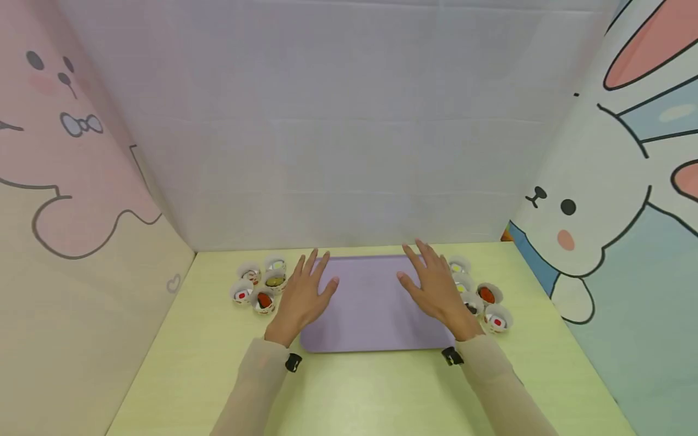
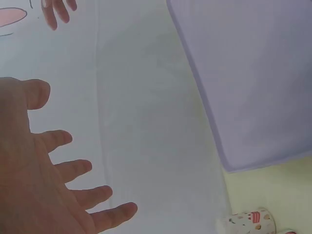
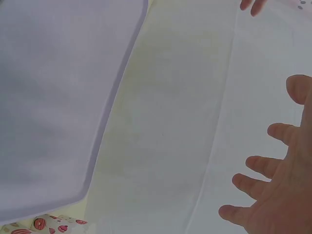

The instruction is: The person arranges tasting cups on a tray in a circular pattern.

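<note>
My left hand (image 1: 305, 297) and right hand (image 1: 436, 290), both spread, at the sides of the lilac tray (image 1: 376, 309).

Tray lies flat on the pale yellow bench (image 1: 360, 393), between my hands; in the head view each hand overlaps one side edge of it. Fingers straight and fanned, thumbs pointing inward, hands well apart from each other. Small patterned paper cups on both sides: left cups (image 1: 264, 311) clustered just beyond my left hand, one with a red piece (image 1: 264, 300); right cups (image 1: 508, 316) beside my right hand, one with an orange-red piece (image 1: 487, 295). Beige sleeves (image 1: 253, 375), small black item (image 1: 293, 363) at each wrist. White sheet (image 1: 349, 121) behind.
</note>
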Tool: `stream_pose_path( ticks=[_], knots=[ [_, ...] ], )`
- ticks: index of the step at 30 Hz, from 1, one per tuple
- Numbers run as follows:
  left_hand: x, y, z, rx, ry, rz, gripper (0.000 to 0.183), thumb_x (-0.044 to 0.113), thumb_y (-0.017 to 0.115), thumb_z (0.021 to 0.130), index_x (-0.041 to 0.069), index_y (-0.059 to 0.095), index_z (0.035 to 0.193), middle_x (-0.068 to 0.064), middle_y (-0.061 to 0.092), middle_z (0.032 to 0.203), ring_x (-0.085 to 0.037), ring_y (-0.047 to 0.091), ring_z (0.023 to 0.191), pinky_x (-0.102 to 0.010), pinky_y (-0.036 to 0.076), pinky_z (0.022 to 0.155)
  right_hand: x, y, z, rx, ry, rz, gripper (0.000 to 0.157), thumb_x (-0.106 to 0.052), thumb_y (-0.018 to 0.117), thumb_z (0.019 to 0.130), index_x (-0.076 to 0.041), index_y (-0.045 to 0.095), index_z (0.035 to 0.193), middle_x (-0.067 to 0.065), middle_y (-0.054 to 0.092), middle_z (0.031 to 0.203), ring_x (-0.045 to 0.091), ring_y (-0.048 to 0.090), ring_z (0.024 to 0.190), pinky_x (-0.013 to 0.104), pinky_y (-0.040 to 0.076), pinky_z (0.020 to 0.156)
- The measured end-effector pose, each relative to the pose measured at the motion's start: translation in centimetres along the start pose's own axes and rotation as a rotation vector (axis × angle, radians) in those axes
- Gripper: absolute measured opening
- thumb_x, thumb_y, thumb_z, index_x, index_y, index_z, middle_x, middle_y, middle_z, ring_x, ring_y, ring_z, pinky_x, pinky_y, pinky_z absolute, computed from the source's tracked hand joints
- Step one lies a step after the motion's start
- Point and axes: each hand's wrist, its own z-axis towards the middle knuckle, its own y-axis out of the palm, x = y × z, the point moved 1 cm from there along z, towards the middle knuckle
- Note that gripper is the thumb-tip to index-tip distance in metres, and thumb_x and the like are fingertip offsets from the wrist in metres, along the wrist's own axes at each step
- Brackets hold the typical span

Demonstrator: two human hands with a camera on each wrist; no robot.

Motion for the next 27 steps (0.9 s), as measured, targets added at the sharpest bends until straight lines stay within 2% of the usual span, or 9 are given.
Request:
stream_pose_path(
  ticks=[5, 12, 18, 23, 27],
  knots=[
    [-1.1, 0.6, -0.7, 0.018, -0.024, -0.073, 0.064, 0.049, 0.043, 0.101, 0.023, 0.026, 0.157, -0.009, 0.019, 0.165, -0.038, 0.019, 0.150, -0.072, 0.034, 0.102, 0.9, -0.3, -0.8, 0.069, -0.023, 0.048, 0.064, -0.038, 0.053, 0.099, -0.014, 0.032, 0.154, 0.018, 0.024, 0.161, 0.042, 0.026, 0.146, 0.066, 0.023, 0.112],
    [-2.5, 1.5, -1.4, 0.026, -0.085, -0.183, 0.066, 0.045, 0.049, 0.099, 0.023, 0.025, 0.157, -0.008, 0.022, 0.164, -0.037, 0.025, 0.148, -0.062, 0.030, 0.112, 2.4, -0.5, -2.1, 0.102, 0.016, 0.091, 0.065, -0.035, 0.055, 0.099, -0.015, 0.029, 0.155, 0.019, 0.024, 0.161, 0.046, 0.030, 0.143, 0.067, 0.028, 0.109],
    [-3.6, 2.3, -2.0, 0.021, -0.118, -0.220, 0.066, 0.041, 0.051, 0.099, 0.022, 0.026, 0.156, -0.011, 0.025, 0.162, -0.040, 0.031, 0.145, -0.063, 0.033, 0.110, 3.9, -0.6, -3.1, 0.128, 0.071, 0.121, 0.066, -0.035, 0.055, 0.099, -0.016, 0.028, 0.155, 0.017, 0.025, 0.161, 0.045, 0.030, 0.142, 0.066, 0.030, 0.107],
    [-4.5, 2.9, -2.4, 0.024, -0.139, -0.247, 0.065, 0.038, 0.053, 0.098, 0.018, 0.030, 0.155, -0.014, 0.029, 0.160, -0.039, 0.034, 0.144, -0.062, 0.033, 0.110, 4.9, -0.5, -4.0, 0.146, 0.107, 0.158, 0.066, -0.034, 0.056, 0.098, -0.014, 0.029, 0.155, 0.017, 0.026, 0.160, 0.046, 0.031, 0.141, 0.068, 0.035, 0.101],
    [-5.2, 3.4, -2.7, 0.036, -0.142, -0.266, 0.065, 0.035, 0.056, 0.097, 0.015, 0.031, 0.154, -0.016, 0.031, 0.159, -0.040, 0.035, 0.143, -0.062, 0.034, 0.109, 5.6, -0.6, -4.6, 0.179, 0.117, 0.167, 0.067, -0.030, 0.059, 0.096, -0.012, 0.031, 0.154, 0.020, 0.029, 0.158, 0.048, 0.032, 0.139, 0.070, 0.033, 0.101]
  ],
)
